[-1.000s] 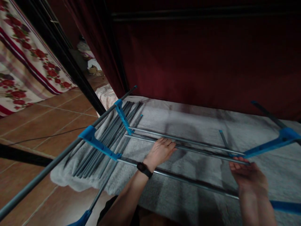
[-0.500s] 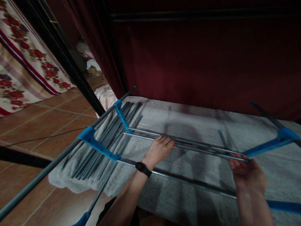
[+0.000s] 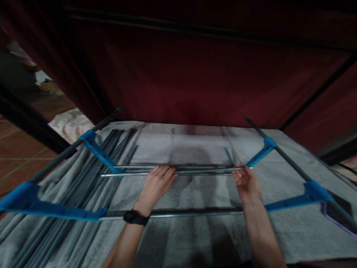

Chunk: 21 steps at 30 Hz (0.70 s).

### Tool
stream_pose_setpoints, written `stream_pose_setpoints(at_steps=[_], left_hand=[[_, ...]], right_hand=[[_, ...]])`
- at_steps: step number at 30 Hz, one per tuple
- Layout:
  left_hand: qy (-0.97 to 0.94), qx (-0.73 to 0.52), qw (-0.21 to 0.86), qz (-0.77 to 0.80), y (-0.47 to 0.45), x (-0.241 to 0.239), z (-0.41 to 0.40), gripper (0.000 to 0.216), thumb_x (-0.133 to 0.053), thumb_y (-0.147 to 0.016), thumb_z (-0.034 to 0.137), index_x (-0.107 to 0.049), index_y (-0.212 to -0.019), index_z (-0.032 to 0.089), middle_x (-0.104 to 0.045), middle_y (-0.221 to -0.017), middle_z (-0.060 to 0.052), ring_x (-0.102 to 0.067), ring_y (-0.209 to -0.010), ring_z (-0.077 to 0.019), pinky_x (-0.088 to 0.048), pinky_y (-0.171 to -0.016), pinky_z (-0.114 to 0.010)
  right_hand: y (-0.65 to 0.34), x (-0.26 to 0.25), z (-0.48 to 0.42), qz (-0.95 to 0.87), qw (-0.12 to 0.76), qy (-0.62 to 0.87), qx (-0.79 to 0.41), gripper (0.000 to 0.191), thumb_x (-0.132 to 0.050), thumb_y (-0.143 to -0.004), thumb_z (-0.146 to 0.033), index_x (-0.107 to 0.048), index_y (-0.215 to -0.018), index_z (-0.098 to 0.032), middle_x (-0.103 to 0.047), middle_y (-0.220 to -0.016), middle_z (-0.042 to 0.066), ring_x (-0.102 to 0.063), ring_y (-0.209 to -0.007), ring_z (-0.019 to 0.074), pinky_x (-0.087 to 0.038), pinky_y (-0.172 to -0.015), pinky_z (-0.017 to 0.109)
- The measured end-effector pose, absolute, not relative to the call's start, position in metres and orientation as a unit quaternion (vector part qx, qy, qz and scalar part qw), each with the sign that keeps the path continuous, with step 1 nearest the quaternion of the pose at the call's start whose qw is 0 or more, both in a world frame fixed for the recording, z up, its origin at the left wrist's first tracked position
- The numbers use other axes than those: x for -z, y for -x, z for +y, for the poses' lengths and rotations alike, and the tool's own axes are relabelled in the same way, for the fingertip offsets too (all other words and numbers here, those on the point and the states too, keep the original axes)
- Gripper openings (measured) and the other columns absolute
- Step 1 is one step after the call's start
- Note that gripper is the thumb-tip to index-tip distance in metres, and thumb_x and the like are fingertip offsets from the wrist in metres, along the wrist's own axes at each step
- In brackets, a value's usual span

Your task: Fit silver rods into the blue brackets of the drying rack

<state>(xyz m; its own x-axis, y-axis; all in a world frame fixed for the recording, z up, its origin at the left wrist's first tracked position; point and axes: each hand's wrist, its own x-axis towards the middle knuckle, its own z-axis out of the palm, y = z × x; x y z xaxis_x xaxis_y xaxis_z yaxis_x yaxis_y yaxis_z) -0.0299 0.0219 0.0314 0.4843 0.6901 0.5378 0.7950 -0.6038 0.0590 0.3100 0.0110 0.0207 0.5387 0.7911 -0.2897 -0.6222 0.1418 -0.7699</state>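
- Floor (image 3: 16,149): brown tiles, showing at far left.
- Rug (image 3: 195,242): grey, fluffy, spread on the floor up to a dark red curtain.
- Rods (image 3: 92,186): grey bundle, lying lengthwise on the rug's left part.
- Short rod (image 3: 228,156): blue-tipped, lying alone on the rug, right of middle.
- Rack (image 3: 195,214): grey bars in blue joints, over the rug's middle.
- Flat dark thing (image 3: 337,208): on the rug, far right.

Single head-worn view, aimed forward and down, close above the left hand (image 3: 155,183) and right hand (image 3: 247,183), facing a red curtain (image 3: 195,82).
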Motion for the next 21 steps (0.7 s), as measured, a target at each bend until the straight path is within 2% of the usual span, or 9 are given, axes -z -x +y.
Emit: stream_pose_setpoints(at_steps=[4,9,16,21], left_hand=[[0.857,0.27,0.102,-0.427,0.035,-0.03,0.028,0.02,-0.052,-0.095,0.033,-0.063,-0.104,0.019,-0.07,-0.093,-0.006,-0.064,-0.085,-0.0213,-0.047,-0.081,-0.036],[0.853,0.271,0.104,-0.435,0.039,-0.031,0.028,0.024,-0.052,-0.094,0.036,-0.064,-0.106,0.019,-0.071,-0.092,-0.006,-0.065,-0.084,-0.0223,-0.048,-0.079,-0.036],[0.854,0.268,0.112,-0.432,0.035,-0.028,0.027,0.023,-0.052,-0.095,0.036,-0.064,-0.104,0.019,-0.071,-0.093,-0.006,-0.066,-0.084,-0.0221,-0.049,-0.077,-0.035],[0.849,0.281,0.116,-0.432,0.031,-0.027,0.027,0.024,-0.05,-0.096,0.036,-0.065,-0.104,0.02,-0.072,-0.092,-0.006,-0.067,-0.082,-0.0215,-0.05,-0.077,-0.034]], right_hand=[[-0.302,-0.026,0.013,-0.149,0.752,0.421,-0.484,0.011,-0.07,-0.074,-0.021,-0.067,-0.083,-0.018,-0.072,-0.084,0.002,-0.066,-0.072,0.0104,-0.058,-0.071,0.024],[-0.297,-0.028,0.015,-0.157,0.752,0.417,-0.486,0.02,-0.08,-0.068,-0.026,-0.065,-0.078,-0.018,-0.072,-0.084,0.001,-0.066,-0.071,0.0101,-0.059,-0.071,0.024],[-0.297,-0.034,0.018,-0.161,0.765,0.405,-0.475,0.026,-0.084,-0.065,-0.027,-0.065,-0.08,-0.019,-0.072,-0.086,0.001,-0.066,-0.073,0.0097,-0.06,-0.07,0.023],[-0.299,-0.038,0.02,-0.172,0.77,0.393,-0.473,0.025,-0.084,-0.063,-0.023,-0.061,-0.074,-0.019,-0.072,-0.087,0.0,-0.066,-0.073,0.0097,-0.06,-0.071,0.024]])
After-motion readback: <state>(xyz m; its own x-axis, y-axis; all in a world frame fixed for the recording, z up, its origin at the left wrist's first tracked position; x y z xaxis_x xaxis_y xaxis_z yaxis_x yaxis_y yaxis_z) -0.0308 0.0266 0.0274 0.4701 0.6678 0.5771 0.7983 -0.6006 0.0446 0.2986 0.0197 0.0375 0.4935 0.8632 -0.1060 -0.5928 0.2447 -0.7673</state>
